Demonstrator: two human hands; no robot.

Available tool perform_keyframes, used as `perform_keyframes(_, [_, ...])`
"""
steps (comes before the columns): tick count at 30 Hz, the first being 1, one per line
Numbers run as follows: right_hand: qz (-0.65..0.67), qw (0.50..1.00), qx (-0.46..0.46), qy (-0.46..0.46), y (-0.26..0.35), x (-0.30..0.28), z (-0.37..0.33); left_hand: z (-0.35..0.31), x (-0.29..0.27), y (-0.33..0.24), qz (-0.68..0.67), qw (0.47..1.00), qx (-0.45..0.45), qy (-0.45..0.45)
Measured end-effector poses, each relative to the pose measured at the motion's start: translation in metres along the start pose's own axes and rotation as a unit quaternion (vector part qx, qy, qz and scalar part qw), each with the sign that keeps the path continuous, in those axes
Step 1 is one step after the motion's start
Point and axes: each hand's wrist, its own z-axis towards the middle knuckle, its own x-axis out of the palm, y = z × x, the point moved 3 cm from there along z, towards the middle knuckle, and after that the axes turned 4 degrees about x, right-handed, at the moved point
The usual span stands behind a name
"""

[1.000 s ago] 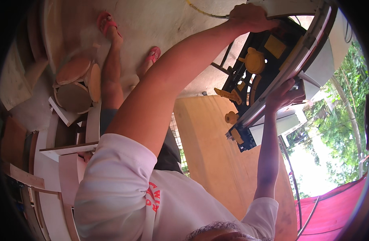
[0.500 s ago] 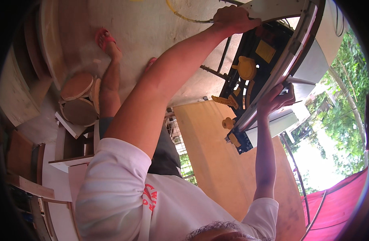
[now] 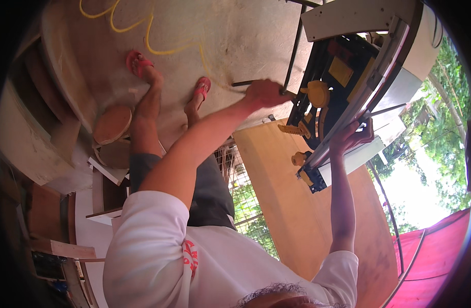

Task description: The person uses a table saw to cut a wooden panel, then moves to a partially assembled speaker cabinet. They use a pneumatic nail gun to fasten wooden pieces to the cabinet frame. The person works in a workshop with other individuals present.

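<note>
A black bench machine (image 3: 343, 56) with yellow knobs (image 3: 317, 94) and a long metal rail (image 3: 371, 84) stands tilted at the upper right. My left hand (image 3: 268, 95), a little blurred, is closed at the end of a yellow coiled hose (image 3: 149, 38), beside the machine's dark frame. The fitting within that fist is mostly hidden. My right hand (image 3: 352, 137) rests by the rail, its fingers curled over a pale panel (image 3: 356, 156). Something dark shows at its fingertips, too small to name.
A large tan board (image 3: 292, 190) leans below the machine. To the left are a round-topped wooden stool (image 3: 112, 124), curved wood pieces (image 3: 27, 138) and shelving (image 3: 104, 213). A wire grille (image 3: 245, 197) lies behind my legs, and a pink sheet (image 3: 425, 256) hangs at the lower right.
My left hand has come down and left, away from the pale curved panel at the machine's top. More of the yellow hose shows. The right hand stays by the rail.
</note>
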Motion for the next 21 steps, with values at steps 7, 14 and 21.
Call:
perform_keyframes(7, [0.004, 1.000, 0.011, 0.026, 0.000, -0.003, -0.003, -0.024, -0.019, 0.027, -0.065, 0.995, -0.040, -0.058])
perform_keyframes(14, [0.002, 1.000, 0.012, 0.018, 0.002, -0.003, -0.002, 0.059, -0.216, -0.001, -0.036, 0.964, -0.023, -0.264])
perform_keyframes(21, [0.023, 0.998, 0.043, 0.039, -0.007, -0.004, -0.011, 0.117, -0.320, -0.067, -0.081, 0.973, 0.044, -0.212])
